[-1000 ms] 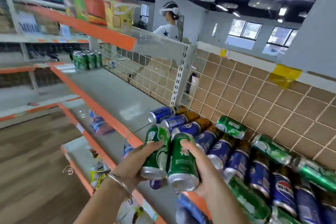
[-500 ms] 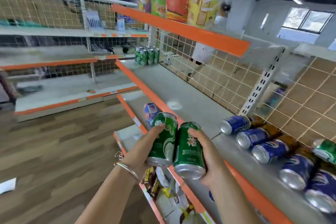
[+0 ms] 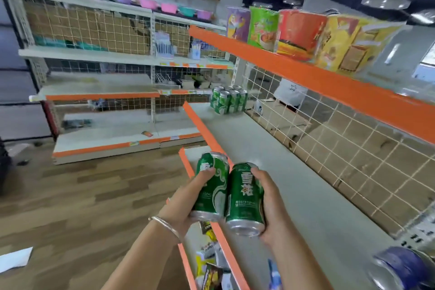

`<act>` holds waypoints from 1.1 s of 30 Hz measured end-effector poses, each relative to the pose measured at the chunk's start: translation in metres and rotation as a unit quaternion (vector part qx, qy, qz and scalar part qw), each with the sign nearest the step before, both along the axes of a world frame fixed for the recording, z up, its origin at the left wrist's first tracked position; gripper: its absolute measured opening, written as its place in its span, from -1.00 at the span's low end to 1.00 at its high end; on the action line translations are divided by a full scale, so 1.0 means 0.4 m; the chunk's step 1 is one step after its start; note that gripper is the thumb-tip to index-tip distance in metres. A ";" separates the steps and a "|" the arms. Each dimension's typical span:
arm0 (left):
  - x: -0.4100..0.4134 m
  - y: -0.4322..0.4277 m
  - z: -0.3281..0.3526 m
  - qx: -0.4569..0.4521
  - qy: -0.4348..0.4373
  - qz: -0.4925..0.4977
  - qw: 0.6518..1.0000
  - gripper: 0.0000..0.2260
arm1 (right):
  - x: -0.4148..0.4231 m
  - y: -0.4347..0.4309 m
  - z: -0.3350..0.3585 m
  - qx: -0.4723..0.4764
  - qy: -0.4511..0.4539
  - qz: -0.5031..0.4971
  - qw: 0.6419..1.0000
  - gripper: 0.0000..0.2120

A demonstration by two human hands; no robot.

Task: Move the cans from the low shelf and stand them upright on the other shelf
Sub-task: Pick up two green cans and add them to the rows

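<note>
The grey shelf (image 3: 270, 148) is stretching ahead, upright green cans (image 3: 228, 100) clustering at its far end. Left hand (image 3: 188, 202) is gripping one green can (image 3: 211, 186), right hand (image 3: 270, 207) wrapping another can (image 3: 246, 198), both touching above the shelf's orange edge (image 3: 200, 122).

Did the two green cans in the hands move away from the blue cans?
Yes. The two green cans went left along the shelf, nearer the standing green cans.

bare forearms, no sleeves showing; a thin silver bangle (image 3: 166, 225) circles the left wrist.
</note>
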State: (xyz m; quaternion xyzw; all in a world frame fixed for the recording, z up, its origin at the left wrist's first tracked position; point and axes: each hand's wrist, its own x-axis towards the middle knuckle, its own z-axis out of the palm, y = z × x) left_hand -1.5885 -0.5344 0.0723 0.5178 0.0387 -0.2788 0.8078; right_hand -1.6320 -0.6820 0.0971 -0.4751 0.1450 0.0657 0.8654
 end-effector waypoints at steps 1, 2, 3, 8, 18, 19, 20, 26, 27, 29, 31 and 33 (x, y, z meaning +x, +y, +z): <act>0.031 0.007 -0.005 -0.008 0.005 0.004 1.000 -0.58 | 0.037 0.004 0.000 -0.007 0.001 0.005 1.000 -0.67; 0.060 0.015 -0.008 -0.015 0.007 0.006 1.000 -0.56 | 0.072 0.008 -0.002 -0.012 0.001 0.010 1.000 -0.68; 0.088 0.023 -0.011 -0.022 0.007 0.007 1.000 -0.52 | 0.106 0.014 -0.006 -0.013 0.001 0.015 1.000 -0.69; 0.245 0.066 -0.036 -0.011 -0.012 0.007 1.000 -0.51 | 0.284 0.051 -0.035 -0.043 0.031 0.021 0.998 -0.49; 0.671 0.241 -0.042 0.024 -0.028 -0.004 0.999 -0.59 | 0.708 0.220 -0.077 -0.084 0.010 -0.025 0.996 -0.28; 0.713 0.257 -0.037 0.024 -0.022 -0.016 0.999 -0.58 | 0.745 0.236 -0.075 -0.084 0.008 -0.028 0.996 -0.27; 0.752 0.272 -0.032 0.027 -0.022 -0.031 0.999 -0.57 | 0.779 0.248 -0.075 -0.079 0.003 -0.032 0.996 -0.27; 0.963 0.290 -0.026 0.088 -0.093 -0.105 0.986 -0.54 | 0.926 0.254 -0.087 -0.037 0.000 -0.073 0.997 -0.44; 0.992 0.281 -0.030 0.092 -0.098 -0.113 0.984 -0.53 | 0.948 0.245 -0.089 -0.044 0.011 -0.091 0.995 -0.36; 1.051 0.254 -0.036 0.106 -0.104 -0.129 0.981 -0.55 | 0.996 0.227 -0.094 -0.069 0.038 -0.137 0.987 -0.17; 1.111 0.218 -0.042 0.109 -0.109 -0.143 0.978 -0.60 | 1.043 0.201 -0.097 -0.083 0.044 -0.167 0.981 -0.05; 1.175 0.175 -0.049 0.108 -0.119 -0.155 0.975 -0.54 | 1.084 0.168 -0.095 -0.086 0.032 -0.176 0.980 -0.10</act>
